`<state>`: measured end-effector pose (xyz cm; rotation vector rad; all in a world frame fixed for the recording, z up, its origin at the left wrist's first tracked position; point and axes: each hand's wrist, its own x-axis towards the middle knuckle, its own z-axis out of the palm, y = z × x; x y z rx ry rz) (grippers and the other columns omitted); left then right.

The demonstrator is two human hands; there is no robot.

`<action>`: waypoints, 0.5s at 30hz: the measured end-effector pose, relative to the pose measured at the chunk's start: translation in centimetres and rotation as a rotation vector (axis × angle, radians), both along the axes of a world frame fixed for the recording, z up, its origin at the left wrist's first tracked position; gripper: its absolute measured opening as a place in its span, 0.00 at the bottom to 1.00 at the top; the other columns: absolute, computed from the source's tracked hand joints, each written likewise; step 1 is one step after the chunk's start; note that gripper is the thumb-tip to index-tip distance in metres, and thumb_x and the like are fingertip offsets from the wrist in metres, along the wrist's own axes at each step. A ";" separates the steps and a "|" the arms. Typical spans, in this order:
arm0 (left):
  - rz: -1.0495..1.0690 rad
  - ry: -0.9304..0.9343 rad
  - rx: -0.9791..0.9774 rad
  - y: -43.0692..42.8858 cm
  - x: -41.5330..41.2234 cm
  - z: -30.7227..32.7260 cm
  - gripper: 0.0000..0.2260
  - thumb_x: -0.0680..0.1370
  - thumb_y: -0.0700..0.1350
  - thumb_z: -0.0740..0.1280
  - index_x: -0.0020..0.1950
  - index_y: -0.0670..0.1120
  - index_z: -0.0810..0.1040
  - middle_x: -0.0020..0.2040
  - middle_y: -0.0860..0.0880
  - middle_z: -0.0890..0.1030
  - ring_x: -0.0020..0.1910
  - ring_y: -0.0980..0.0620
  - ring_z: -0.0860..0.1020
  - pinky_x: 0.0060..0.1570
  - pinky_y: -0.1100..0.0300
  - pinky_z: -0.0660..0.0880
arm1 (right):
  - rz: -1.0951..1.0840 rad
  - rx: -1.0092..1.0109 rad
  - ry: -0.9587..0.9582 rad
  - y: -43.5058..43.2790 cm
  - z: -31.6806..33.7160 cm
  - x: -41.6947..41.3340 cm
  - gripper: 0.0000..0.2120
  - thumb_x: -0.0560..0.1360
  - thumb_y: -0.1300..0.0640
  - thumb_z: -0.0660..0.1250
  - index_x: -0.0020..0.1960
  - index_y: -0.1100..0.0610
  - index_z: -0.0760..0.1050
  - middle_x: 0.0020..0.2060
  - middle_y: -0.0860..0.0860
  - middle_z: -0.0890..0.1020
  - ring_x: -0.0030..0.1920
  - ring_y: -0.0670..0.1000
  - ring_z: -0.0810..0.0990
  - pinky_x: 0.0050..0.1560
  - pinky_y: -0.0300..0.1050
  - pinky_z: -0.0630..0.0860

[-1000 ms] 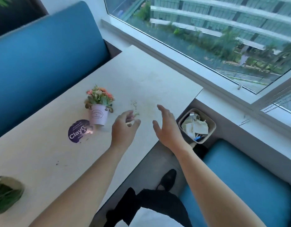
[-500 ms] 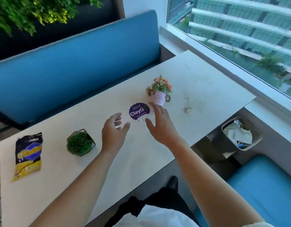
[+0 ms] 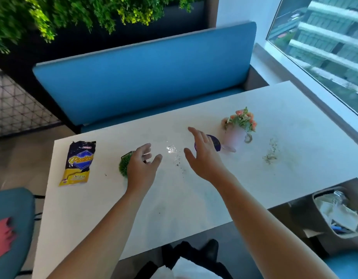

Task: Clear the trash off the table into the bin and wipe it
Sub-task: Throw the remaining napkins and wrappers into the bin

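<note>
Change from half a second ago: both hands further left along the table (image 3: 194,200).
Left hand (image 3: 140,168): palm down, overlaps the green plant ball (image 3: 124,165), fingers loosely spread, nothing visibly held.
Right hand (image 3: 204,158): outstretched over the purple sticker (image 3: 215,142) beside the flower pot (image 3: 237,130), fingers straight, empty.
Chip bag (image 3: 78,163): flat at the table's left end.
Crumbs (image 3: 271,152): right of the pot.
Bin (image 3: 339,214): below the table's right end.

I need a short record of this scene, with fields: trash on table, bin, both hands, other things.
trash: snack bag, left end of table; crumbs, right part
bin: beside table, right, paper inside
left hand: loose fingers, over table, nothing seen in it
right hand: open, partly hides purple disc
decor: flower pot; plant ball
cloth: red, on chair at left
</note>
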<state>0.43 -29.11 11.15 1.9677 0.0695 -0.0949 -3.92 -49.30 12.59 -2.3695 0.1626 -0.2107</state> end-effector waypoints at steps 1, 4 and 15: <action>0.020 -0.004 -0.001 0.4 0.2 0.2 0.22 0.78 0.46 0.75 0.71 0.51 0.76 0.63 0.56 0.79 0.57 0.65 0.77 0.49 0.72 0.72 | 0.015 -0.006 -0.001 0.2 0.1 0.4 0.30 0.82 0.52 0.66 0.80 0.53 0.59 0.77 0.51 0.66 0.77 0.55 0.63 0.77 0.54 0.64; 0.071 -0.029 0.000 2.1 1.0 0.5 0.21 0.78 0.48 0.74 0.70 0.54 0.76 0.64 0.56 0.79 0.57 0.66 0.77 0.51 0.69 0.74 | 0.053 -0.021 -0.014 1.0 -0.1 1.8 0.29 0.82 0.52 0.65 0.80 0.54 0.59 0.76 0.52 0.67 0.76 0.55 0.64 0.77 0.55 0.65; 0.194 -0.046 -0.102 13.9 4.2 -0.4 0.21 0.78 0.48 0.75 0.70 0.51 0.77 0.65 0.55 0.79 0.61 0.60 0.79 0.53 0.69 0.75 | 0.256 -0.029 -0.071 13.2 -0.6 6.4 0.24 0.81 0.60 0.64 0.76 0.55 0.67 0.72 0.50 0.72 0.72 0.51 0.68 0.74 0.48 0.66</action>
